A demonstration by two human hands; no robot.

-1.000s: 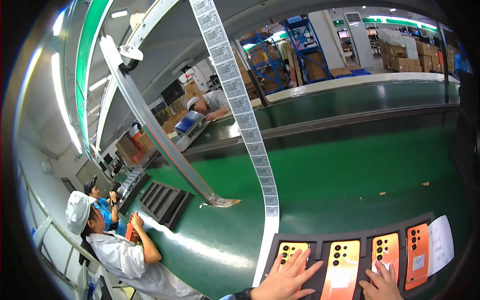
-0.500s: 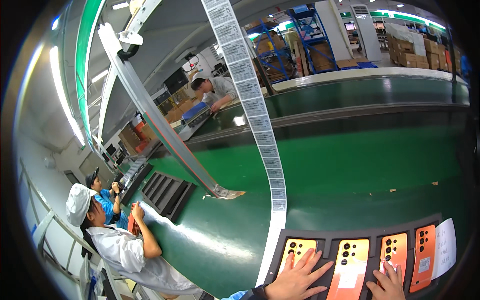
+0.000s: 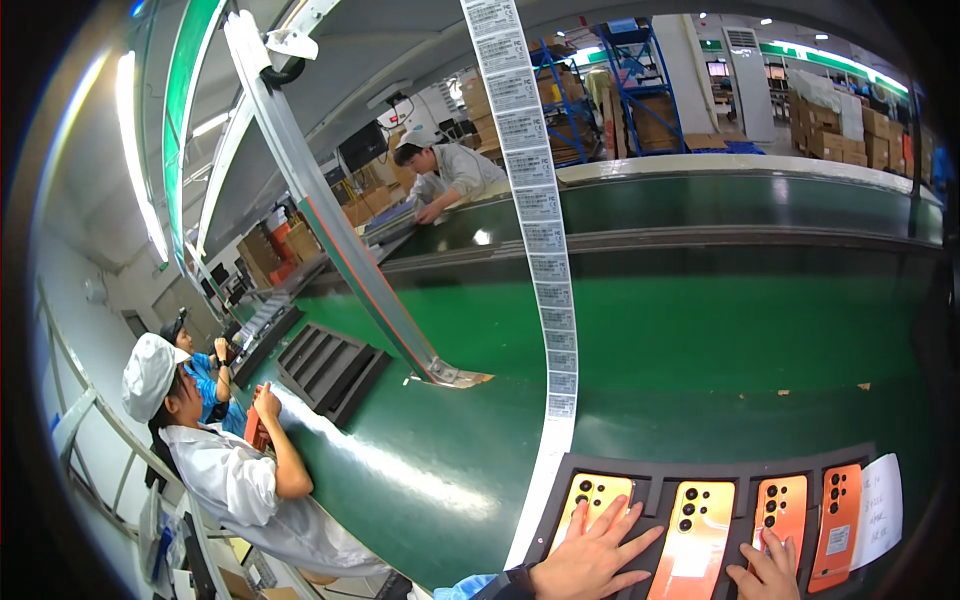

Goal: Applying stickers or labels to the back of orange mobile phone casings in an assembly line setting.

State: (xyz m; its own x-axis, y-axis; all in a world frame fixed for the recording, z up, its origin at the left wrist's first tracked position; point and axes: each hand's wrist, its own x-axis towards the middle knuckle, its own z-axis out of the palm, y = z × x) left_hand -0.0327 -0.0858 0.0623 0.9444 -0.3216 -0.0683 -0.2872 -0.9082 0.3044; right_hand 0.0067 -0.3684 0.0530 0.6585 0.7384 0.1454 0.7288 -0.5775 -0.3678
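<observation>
Several orange smartphones lie back-up in a black foam tray [image 3: 648,480] at the lower right. My left hand [image 3: 592,555] rests with fingers spread over the leftmost phone [image 3: 597,488], partly covering it. Beside it, a second phone [image 3: 706,512] carries a white label on its lower back. The fingertips of my right hand [image 3: 768,574] touch the third phone [image 3: 788,495] just below its cameras; these fingers are apart and slightly bent. At the tray's right end lies a labelled phone [image 3: 838,512], untouched. Neither hand grips anything.
A long strip of printed labels [image 3: 545,220] hangs down to the tray's left side. White paper with handwriting [image 3: 880,512] sits at the tray's right. On the green bench [image 3: 440,450] stand a metal post [image 3: 330,210] and an empty slotted black tray [image 3: 330,368]. Co-workers sit left and across.
The view has shifted slightly, so the background sits further right. Both hands stay on the same phones, with the right fingers a little differently bent.
</observation>
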